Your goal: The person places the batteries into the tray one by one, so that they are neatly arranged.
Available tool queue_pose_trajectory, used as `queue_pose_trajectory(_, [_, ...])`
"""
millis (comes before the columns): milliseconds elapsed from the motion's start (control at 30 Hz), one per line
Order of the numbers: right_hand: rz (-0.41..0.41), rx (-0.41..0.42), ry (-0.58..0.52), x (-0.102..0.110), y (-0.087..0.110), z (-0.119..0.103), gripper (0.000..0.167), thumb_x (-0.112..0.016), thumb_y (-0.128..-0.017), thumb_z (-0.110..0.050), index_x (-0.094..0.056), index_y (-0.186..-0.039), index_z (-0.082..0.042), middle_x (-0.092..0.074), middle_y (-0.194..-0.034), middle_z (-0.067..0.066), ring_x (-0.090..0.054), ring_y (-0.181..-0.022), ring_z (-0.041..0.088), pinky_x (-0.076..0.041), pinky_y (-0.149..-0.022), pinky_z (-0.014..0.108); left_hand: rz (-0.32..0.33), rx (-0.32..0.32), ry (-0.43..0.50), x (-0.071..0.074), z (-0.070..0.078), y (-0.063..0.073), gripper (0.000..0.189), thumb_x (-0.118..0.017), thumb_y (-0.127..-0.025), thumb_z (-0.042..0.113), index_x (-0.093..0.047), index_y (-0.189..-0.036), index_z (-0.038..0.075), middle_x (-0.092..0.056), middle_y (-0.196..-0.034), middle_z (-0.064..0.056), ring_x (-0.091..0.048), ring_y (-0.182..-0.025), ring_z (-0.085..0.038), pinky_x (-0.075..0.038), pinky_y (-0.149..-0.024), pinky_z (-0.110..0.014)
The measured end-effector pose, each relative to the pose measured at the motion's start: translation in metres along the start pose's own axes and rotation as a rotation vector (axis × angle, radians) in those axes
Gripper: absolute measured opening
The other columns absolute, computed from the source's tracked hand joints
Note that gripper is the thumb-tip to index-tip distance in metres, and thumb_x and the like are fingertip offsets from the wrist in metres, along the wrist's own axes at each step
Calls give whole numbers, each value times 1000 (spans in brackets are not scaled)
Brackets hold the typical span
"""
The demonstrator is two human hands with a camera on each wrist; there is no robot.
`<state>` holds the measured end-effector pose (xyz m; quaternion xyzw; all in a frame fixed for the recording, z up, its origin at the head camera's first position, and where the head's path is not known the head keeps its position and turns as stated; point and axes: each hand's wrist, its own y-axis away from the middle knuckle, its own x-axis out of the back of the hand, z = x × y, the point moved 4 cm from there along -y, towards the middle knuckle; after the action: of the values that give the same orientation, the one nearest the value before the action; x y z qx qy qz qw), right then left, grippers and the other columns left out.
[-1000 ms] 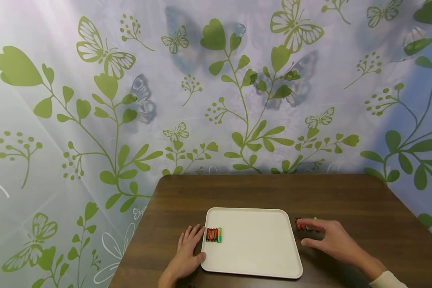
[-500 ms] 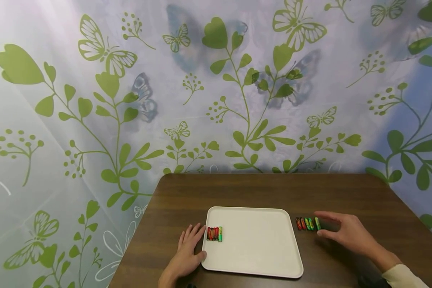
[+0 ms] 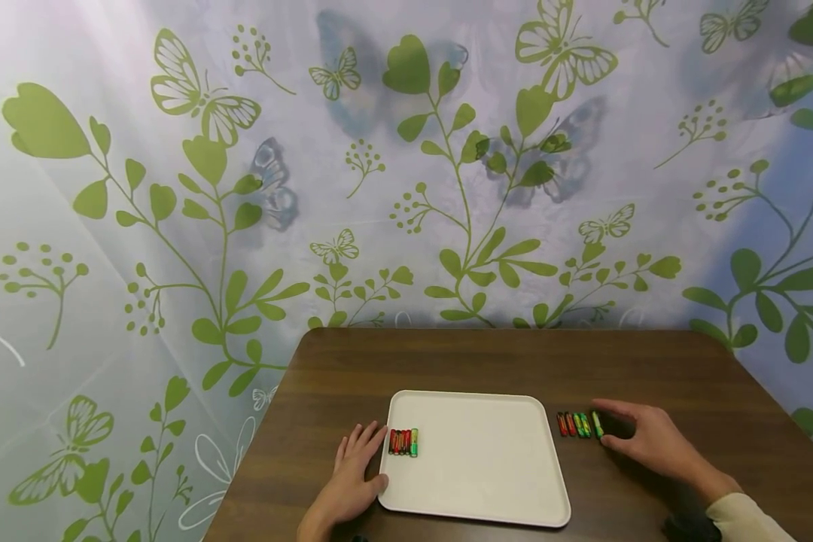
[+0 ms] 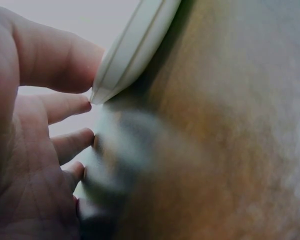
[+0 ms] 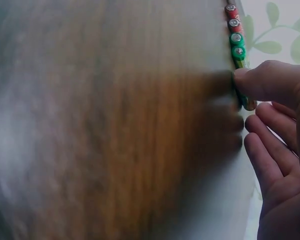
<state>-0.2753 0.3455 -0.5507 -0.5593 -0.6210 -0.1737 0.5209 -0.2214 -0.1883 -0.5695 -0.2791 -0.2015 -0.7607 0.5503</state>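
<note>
Four small cylindrical batteries, two red-and-black, two green, lie side by side on the brown wooden counter beside a cream rectangular tray holding a similar row. The right hand pinches a green fifth battery just beside them; the spread left hand touches the tray's edge, gripping nothing.

left batteries: red-black, green | right batteries: red-black, green | tray: cream | table: brown woodgrain | backdrop: green leaves

Left grip lies outstretched; right grip is curved in a pinch.
</note>
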Motion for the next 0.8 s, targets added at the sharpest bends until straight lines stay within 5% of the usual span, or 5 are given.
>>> queue_pose_trajectory(533, [15, -109, -11, 2, 12, -8, 56, -97, -81, -28, -79, -132, -13, -82, -125, 10, -79, -101, 9, -61, -80, 24, -5, -5, 19, 0, 5, 4, 80, -69, -91, 9, -44, -166, 3, -30, -177, -29, -6, -166, -57, 8, -128, -77])
queue_pose_trajectory(700, [67, -105, -70, 10, 8, -23, 55, -96, -83, -29, -79, -133, -12, -83, -124, 10, -78, -102, 5, -57, -78, 14, 4, -10, 15, 2, 5, 4, 79, -70, -91, 9, -45, -166, 3, -30, -176, -30, -7, -165, -59, 7, -127, -78])
queue_pose_trajectory(800, [80, -104, -96, 12, 3, -38, 55, -96, -84, -28, -79, -134, -13, -82, -125, 10, -80, -103, 9, -61, -78, 19, 17, -23, 35, 2, 3, 3, 79, -69, -91, 10, -46, -165, 3, -31, -175, -31, -8, -165, -59, 7, -127, -78])
